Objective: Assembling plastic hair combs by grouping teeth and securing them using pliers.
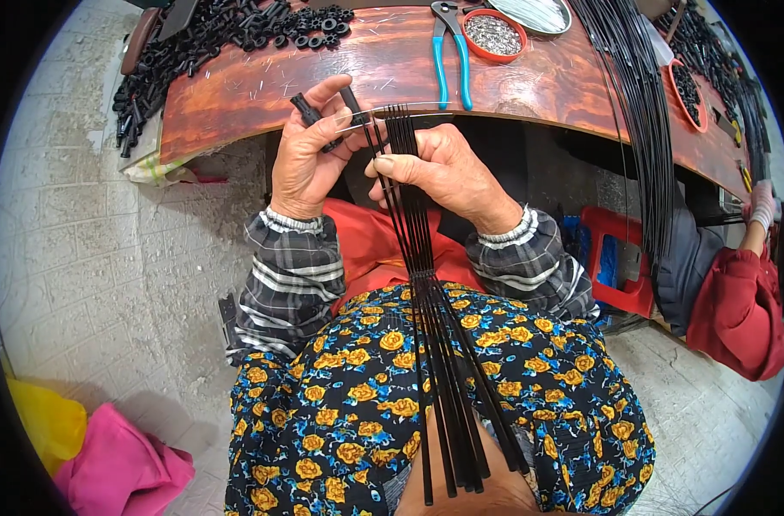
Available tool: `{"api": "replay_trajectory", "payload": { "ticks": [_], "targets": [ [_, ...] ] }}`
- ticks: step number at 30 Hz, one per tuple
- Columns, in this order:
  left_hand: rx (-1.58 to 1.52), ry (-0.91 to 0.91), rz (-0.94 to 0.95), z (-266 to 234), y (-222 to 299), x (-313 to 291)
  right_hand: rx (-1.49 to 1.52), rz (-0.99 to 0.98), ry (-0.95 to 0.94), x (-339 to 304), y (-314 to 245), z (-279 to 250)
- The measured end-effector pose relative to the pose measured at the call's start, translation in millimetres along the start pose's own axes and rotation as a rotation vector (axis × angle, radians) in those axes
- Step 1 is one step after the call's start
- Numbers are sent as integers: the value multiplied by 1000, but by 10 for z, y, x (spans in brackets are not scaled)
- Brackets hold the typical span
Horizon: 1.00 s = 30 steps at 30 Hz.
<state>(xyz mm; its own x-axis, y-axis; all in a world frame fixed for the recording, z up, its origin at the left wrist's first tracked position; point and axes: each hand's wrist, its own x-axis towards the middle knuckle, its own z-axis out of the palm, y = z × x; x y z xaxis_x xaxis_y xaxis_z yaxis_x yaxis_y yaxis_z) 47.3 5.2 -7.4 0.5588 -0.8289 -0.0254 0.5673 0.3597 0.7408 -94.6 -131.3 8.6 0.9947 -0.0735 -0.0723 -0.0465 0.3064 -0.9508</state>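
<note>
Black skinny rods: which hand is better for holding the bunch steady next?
Probably the right hand: it's gripping the black rods, while the left hand is busy holding black ridged pieces.

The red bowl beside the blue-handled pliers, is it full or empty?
It looks full: small silvery pieces cover the inside of the red bowl, leaving its rim showing. How deep they go is hidden.
</note>
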Motion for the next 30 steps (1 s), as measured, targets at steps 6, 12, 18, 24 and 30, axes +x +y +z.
{"api": "replay_trajectory", "payload": {
  "ticks": [6, 12, 18, 24, 30],
  "targets": [
    [13, 23, -6, 60, -7, 19, 39, -12, 19, -25, 6, -8],
    [-38, 36, 69, 34, -47, 20, 1, -11, 63, 5, 1, 39],
    [-87, 108, 87, 52, -125, -16, -40, 16, 105, 19, -13, 49],
    [-41, 100, 59, 234, -53, -124, 8, 4, 92, 64, 20, 11],
    [201, 297, 12, 356, 52, -125, -32, 28, 68, 123, 29, 40]
  ]
}}
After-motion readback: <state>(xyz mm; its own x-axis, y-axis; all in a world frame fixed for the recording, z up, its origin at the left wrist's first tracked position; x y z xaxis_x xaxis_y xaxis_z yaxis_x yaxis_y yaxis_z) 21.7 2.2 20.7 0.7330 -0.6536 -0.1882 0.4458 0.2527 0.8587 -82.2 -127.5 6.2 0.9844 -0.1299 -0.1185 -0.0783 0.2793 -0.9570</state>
